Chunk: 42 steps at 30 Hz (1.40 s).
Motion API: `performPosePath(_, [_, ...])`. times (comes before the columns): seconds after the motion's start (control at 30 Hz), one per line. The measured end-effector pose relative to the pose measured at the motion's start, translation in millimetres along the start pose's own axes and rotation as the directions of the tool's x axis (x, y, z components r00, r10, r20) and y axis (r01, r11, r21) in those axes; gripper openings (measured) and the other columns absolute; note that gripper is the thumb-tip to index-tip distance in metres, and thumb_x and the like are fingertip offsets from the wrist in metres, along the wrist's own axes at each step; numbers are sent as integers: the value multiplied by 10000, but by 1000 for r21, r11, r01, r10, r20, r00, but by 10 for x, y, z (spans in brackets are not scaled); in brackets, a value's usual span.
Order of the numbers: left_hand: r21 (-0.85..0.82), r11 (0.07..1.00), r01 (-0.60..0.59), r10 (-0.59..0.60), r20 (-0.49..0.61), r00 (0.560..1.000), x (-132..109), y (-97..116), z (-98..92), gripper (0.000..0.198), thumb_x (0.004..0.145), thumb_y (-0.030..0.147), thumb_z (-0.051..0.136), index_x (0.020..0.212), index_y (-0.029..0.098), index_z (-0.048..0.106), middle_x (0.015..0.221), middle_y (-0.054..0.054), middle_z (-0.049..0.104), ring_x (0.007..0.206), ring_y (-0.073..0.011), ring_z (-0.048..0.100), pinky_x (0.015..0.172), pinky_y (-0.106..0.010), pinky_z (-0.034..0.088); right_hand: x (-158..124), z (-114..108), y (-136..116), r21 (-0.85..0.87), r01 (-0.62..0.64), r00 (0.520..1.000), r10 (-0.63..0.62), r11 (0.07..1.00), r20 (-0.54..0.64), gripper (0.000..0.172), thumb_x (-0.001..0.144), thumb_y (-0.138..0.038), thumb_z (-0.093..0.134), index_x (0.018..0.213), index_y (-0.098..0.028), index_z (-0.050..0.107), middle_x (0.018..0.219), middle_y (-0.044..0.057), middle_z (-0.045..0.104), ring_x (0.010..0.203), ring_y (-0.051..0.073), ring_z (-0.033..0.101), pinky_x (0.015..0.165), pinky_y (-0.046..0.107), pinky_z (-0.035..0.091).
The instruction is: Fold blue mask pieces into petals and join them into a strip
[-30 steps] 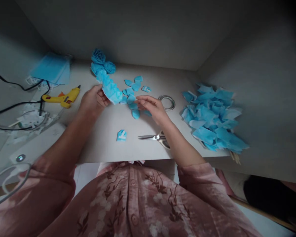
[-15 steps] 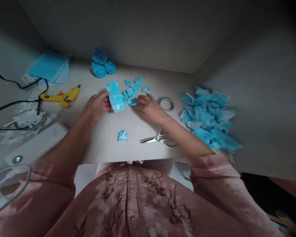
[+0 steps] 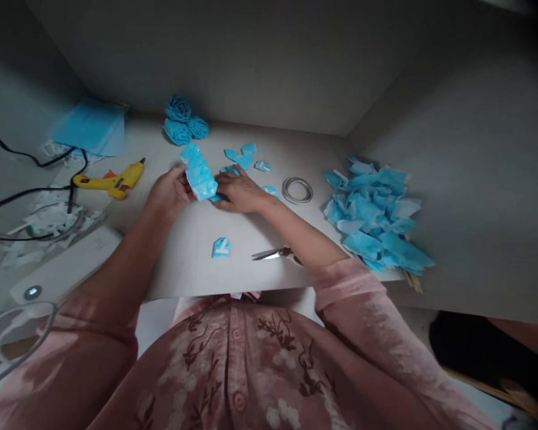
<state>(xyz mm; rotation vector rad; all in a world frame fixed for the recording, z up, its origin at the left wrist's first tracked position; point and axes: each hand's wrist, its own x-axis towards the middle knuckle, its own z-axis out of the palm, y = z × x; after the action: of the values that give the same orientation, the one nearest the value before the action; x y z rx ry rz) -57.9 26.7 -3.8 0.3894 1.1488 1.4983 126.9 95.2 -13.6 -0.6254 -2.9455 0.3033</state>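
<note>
My left hand (image 3: 173, 188) is closed on the side of a pleated light-blue strip (image 3: 199, 173), held up off the tabletop. Close to the strip's lower end is my right hand (image 3: 242, 192), palm down. Its thumb and fingertips are around a small folded blue piece (image 3: 216, 197), which they partly hide. Other folded pieces (image 3: 244, 159) lie just beyond its fingers, and one with white tape (image 3: 263, 166) is to their right. Another taped piece (image 3: 221, 247) lies nearer my body. The scissors (image 3: 271, 254) are partly covered by my right forearm.
Three blue rosettes (image 3: 179, 131) stand at the back. To the left are blue masks (image 3: 89, 128), a yellow glue gun (image 3: 116, 180), black cables, scraps and a white device (image 3: 67, 266). A wire coil (image 3: 297, 191) and a heap of blue flowers (image 3: 376, 209) are on the right.
My right hand has moved left, toward the pleated strip, with a blue piece at its fingertips. A taped piece now shows behind its wrist. The left hand and strip have shifted slightly left.
</note>
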Motion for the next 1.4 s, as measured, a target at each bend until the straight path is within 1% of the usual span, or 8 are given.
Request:
performPosePath(0.23, [54,996,77,-82,92,992,-62,-101,30,275,1084,205,460,931,172,686,724,-28,727,616,-151,680,632,-264,574,-813,-424,661,119,-323,923,340,939,-180,333,897,-163,637,1200,-196,770,1173,103,830,1149,286,752,1292,590,292])
performPosePath(0.4, [226,967,115,-154,164,974,-127,-172,51,333,1078,184,497,783,133,643,639,-35,662,501,-134,618,486,-245,485,-1191,-445,635,420,-372,823,503,828,-262,177,835,-185,615,915,-223,767,1014,69,825,961,255,736,929,391,546])
performPosePath(0.63, [212,976,53,-88,161,983,-73,-178,-9,284,1051,218,605,790,125,666,641,-45,679,500,-135,640,490,-231,497,-1212,-282,417,506,-357,840,507,785,-193,296,933,-260,515,1019,-192,789,919,43,803,808,196,676,782,306,490])
performPosePath(0.9, [217,973,74,-105,136,985,-14,-168,-44,292,1061,201,570,800,124,677,660,-59,692,552,-156,648,546,-262,518,-1229,-262,443,399,-494,771,601,772,-208,433,966,-323,616,1384,-213,642,985,66,829,879,234,732,877,348,523])
performPosePath(1.1, [214,973,85,-111,116,987,-21,-169,-20,291,1058,199,583,794,124,681,655,-61,692,540,-158,652,550,-260,515,-1147,-275,431,832,-169,791,576,529,-206,309,747,-369,806,1008,-230,715,895,6,727,793,153,630,739,286,505])
performPosePath(1.2, [225,971,83,-111,116,987,-40,-157,-9,313,1070,181,546,788,124,669,649,-51,687,529,-149,652,532,-255,514,-1094,-226,393,897,-151,802,583,414,-134,317,720,-423,833,951,-233,726,793,-21,692,710,133,586,650,264,465])
performPosePath(1.33, [231,971,67,-96,117,988,-27,-155,-23,304,1076,179,545,800,125,660,647,-43,686,518,-141,654,515,-250,512,-1077,-111,401,869,-252,793,606,425,-66,209,843,-425,715,936,-238,734,854,10,771,746,163,672,671,286,514])
performPosePath(1.4, [237,969,67,-99,127,987,0,-165,-44,267,1067,199,576,823,127,660,651,-41,693,531,-143,662,524,-248,520,-1088,-85,402,764,-343,768,631,547,-107,202,933,-340,602,1008,-233,756,909,40,809,788,194,720,738,322,551])
